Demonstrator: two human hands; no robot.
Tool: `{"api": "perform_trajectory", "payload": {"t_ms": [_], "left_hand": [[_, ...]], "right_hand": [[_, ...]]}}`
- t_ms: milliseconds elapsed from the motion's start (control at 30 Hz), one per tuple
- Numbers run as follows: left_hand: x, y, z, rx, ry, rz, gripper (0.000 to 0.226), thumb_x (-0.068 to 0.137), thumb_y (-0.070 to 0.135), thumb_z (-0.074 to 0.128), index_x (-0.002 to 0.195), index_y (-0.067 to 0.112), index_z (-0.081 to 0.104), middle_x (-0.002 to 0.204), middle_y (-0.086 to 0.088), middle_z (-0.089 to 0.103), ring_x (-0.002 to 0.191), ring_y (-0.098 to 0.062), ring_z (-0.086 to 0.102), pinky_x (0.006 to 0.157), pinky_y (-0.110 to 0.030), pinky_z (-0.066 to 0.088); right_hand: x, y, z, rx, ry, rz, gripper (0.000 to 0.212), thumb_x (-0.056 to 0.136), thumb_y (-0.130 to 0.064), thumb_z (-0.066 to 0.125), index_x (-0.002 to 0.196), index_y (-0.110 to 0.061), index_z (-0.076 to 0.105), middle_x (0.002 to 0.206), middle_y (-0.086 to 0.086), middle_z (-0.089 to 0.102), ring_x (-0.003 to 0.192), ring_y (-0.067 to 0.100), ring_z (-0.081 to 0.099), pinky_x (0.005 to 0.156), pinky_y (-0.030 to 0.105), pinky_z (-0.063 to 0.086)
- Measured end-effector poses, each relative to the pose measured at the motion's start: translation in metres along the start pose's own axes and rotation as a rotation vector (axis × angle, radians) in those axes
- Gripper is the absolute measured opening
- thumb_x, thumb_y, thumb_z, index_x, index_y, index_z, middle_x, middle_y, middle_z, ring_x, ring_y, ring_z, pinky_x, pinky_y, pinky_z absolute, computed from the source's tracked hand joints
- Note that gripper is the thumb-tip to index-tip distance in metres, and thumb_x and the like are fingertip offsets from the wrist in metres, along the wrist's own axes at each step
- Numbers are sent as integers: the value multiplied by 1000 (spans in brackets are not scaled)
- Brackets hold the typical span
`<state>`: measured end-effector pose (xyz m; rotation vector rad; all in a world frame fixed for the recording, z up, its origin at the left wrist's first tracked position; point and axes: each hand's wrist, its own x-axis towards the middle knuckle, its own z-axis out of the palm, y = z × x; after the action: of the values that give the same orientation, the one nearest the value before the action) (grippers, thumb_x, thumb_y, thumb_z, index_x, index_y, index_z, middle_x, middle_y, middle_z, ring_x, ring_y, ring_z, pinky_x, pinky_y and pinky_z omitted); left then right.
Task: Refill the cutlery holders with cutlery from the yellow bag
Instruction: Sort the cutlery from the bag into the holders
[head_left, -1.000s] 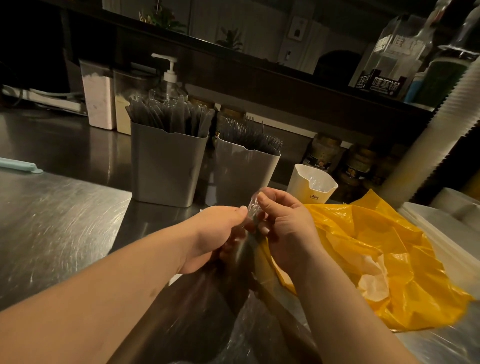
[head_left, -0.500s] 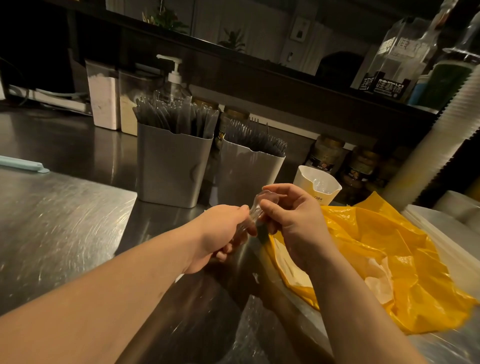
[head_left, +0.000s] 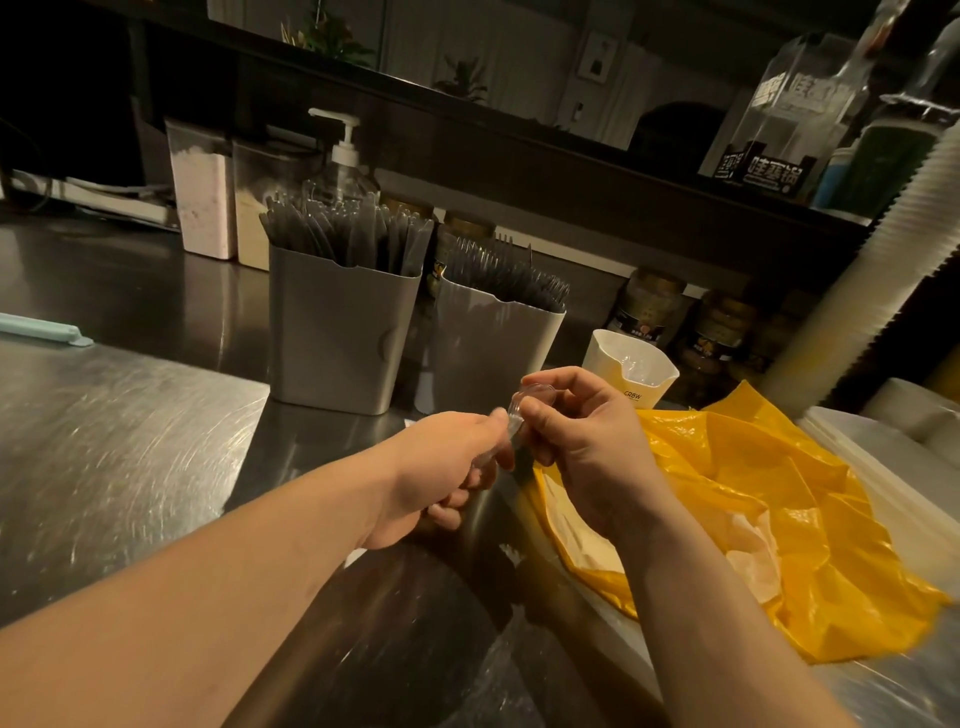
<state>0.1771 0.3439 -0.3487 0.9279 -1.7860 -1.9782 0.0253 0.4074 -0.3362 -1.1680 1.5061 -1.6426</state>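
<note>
Pinching one clear plastic utensil (head_left: 521, 410) between curled fingers (head_left: 566, 376), left hand (head_left: 441, 467) and right hand (head_left: 587, 447) hold it above the table (head_left: 130, 467), left of the yellow bag (head_left: 779, 519). Likely risks: the slick plastic slips, or crowded forks (head_left: 504, 275) in the right cutlery holder (head_left: 493, 353) block insertion.

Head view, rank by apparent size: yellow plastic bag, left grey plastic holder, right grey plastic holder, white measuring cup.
1. Yellow plastic bag, though nearer the camera.
2. Left grey plastic holder and right grey plastic holder: too alike to rank.
3. White measuring cup.
</note>
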Motion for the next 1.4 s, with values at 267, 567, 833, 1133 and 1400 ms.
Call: {"api": "perform_trajectory", "payload": {"t_ms": [267, 567, 833, 1133, 1400], "left_hand": [[-5, 3, 2, 111, -16, 17, 36, 107, 45, 37, 89, 22, 56, 73, 5, 46, 61, -9, 38, 83, -34, 57], [10, -2, 12, 51, 29, 134, 37, 106, 46, 38, 102, 20, 63, 83, 0, 57, 75, -13, 50, 71, -28, 43], [39, 20, 41, 311, 140, 300, 32, 107, 36, 43, 91, 20, 66, 72, 0, 59, 63, -11, 51, 61, -26, 44], [69, -21, 70, 277, 425, 595, 28, 103, 37, 50, 82, 25, 64, 75, 12, 64, 79, -4, 61, 63, -18, 51], [61, -28, 78, 363, 287, 632, 22, 101, 40, 52, 85, 30, 64, 75, 15, 64, 82, -4, 62, 62, -13, 49]], "right_hand": [[-2, -12, -14, -246, -82, -33, 20, 91, 3, 67, 103, -13, 69, 93, 6, 75, 80, 22, 73, 62, 26, 56], [10, -38, -44, -238, -72, -58, 16, 88, 9, 65, 97, -5, 69, 87, 8, 75, 80, 23, 73, 65, 26, 58], [87, -79, -131, -654, 363, -223, 18, 94, 4, 61, 103, -10, 68, 97, 9, 72, 87, 21, 73, 75, 34, 63], [132, -24, -130, -997, 242, -63, 16, 92, -6, 68, 94, -22, 69, 100, 3, 69, 90, 18, 68, 73, 27, 60], [123, -10, -130, -1145, 29, -6, 26, 98, -18, 63, 122, -19, 72, 123, 4, 68, 105, 20, 63, 91, 35, 58]]}}
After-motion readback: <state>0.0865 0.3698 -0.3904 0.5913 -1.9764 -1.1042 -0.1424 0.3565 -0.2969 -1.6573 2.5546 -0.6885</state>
